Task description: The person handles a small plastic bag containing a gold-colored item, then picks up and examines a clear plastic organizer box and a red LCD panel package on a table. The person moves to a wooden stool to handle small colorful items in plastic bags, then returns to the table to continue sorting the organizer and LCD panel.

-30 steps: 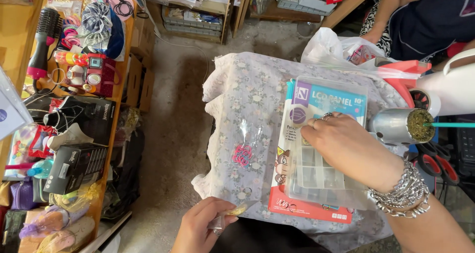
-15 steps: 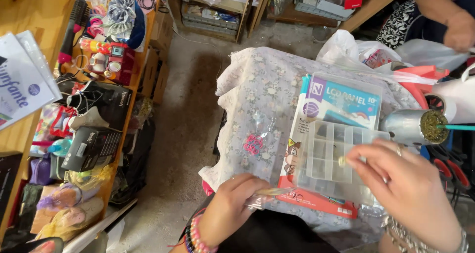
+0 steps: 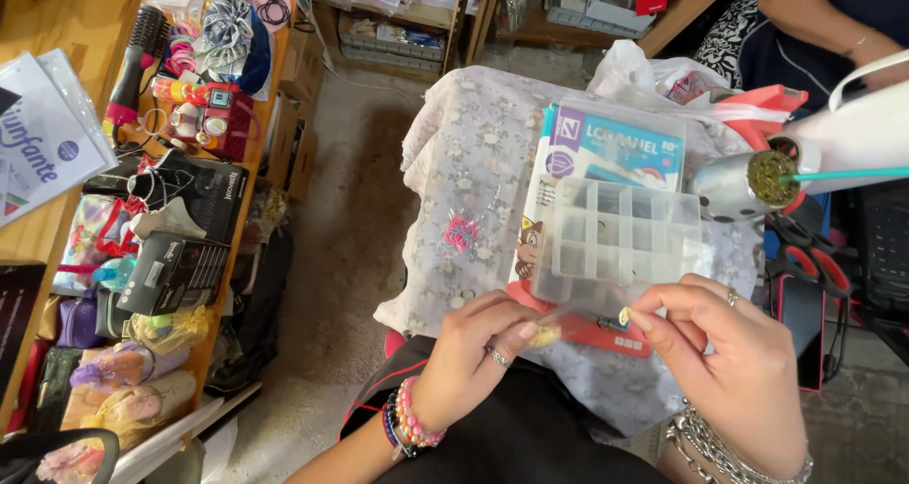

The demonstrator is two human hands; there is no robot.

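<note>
Bead box (image 3: 620,242), clear plastic with a grid of small compartments, lies flat on a printed packet (image 3: 606,157) on the flowered cloth (image 3: 473,143) over the lap, at about 1 o'clock from the hands and just beyond them. Its cells look mostly empty; I cannot tell what little is in them. By my reading, the step in hand is the picking and holding of tiny pieces right at the near edge of the box, and the next move calls for a fine, steady pinch and care not to nudge the box off the packet.

Right hand (image 3: 734,361) at 5 o'clock pinches a small yellowish bead (image 3: 625,315) between thumb and forefinger. Left hand (image 3: 483,351) at 7 o'clock is curled, fingertips closed on a little yellow cluster (image 3: 544,335). The two pinches sit near each other, not touching. A pink trinket (image 3: 462,230) rests on the cloth at 10 o'clock from the box, well apart from both hands.
</note>
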